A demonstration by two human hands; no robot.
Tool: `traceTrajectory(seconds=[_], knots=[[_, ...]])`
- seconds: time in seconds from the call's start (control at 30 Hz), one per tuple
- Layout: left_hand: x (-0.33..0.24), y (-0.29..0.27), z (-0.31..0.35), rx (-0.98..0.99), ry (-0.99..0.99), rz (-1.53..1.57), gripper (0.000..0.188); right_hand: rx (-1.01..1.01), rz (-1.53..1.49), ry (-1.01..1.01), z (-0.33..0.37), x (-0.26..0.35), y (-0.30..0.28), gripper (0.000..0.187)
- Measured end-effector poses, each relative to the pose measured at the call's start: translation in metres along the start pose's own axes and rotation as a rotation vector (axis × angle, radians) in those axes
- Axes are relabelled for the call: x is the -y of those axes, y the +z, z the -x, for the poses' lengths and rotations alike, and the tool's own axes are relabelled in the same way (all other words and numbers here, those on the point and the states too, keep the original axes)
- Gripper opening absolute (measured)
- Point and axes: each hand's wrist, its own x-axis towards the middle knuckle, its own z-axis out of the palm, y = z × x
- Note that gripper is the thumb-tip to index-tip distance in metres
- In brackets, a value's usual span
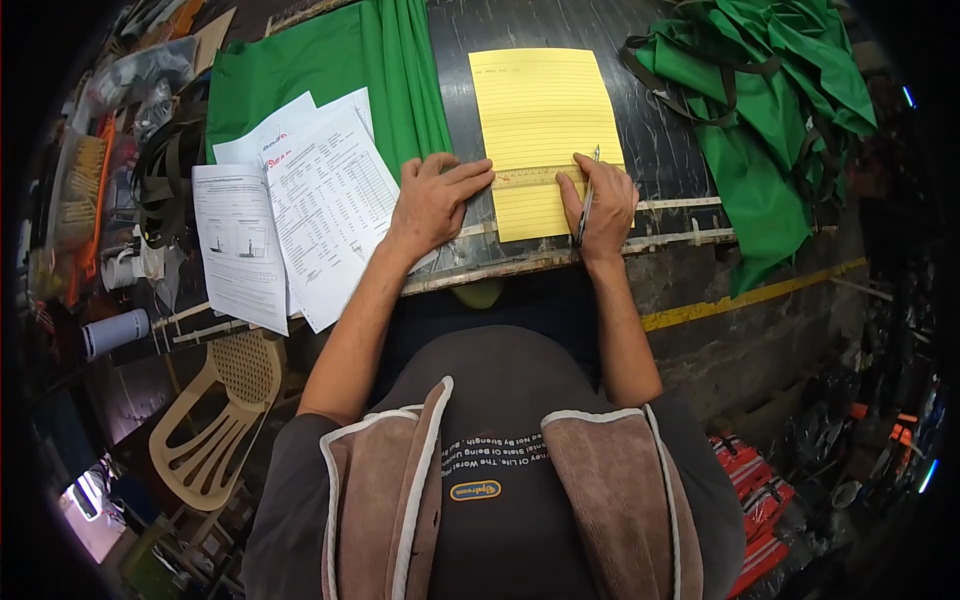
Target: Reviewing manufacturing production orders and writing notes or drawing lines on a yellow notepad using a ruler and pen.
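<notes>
A sheet of yellow lined paper lies on the dark table, with a little handwriting near its top. Across its lower part rests a pale, see-through ruler. My left hand lies beside the paper's left edge, fingers stretched out and partly spread, with the fingertips at the ruler's left end. At the other end, my right hand touches the ruler with its thumb and index finger. A pen is tucked in that hand, running down along the palm.
Printed white sheets lie left of my left hand, partly over folded green fabric. More green fabric with dark straps is heaped at the right. Bins of supplies stand far left. A beige plastic chair is below them.
</notes>
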Motion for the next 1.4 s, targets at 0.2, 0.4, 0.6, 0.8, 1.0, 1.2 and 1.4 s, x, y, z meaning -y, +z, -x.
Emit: traceTrajectory(seconds=[0.2,0.4,0.6,0.8,1.0,1.2,1.4], knots=[[0.001,0.001,0.000,0.013,-0.004,-0.007,0.054,0.003,0.004,0.005,0.000,0.000,0.001,0.037],[0.001,0.001,0.001,0.015,-0.001,-0.009,0.053,0.005,0.002,0.006,-0.001,-0.002,0.001,0.037],[-0.002,0.002,0.002,0.018,0.036,-0.089,0.055,0.020,-0.003,0.012,-0.003,0.000,-0.003,0.034],[-0.007,-0.002,0.001,0.090,0.067,-0.256,0.052,-0.017,-0.128,-0.014,-0.016,0.002,-0.014,0.025],[-0.007,-0.003,0.001,0.073,0.098,-0.264,0.060,0.199,-0.924,0.375,-0.012,0.004,-0.012,0.023],[-0.008,-0.002,0.000,0.085,0.094,-0.263,0.061,0.225,-0.844,0.386,-0.002,-0.011,0.004,0.011],[-0.008,-0.003,0.000,0.081,0.088,-0.257,0.062,0.254,-0.775,0.358,-0.003,-0.011,0.006,0.010]])
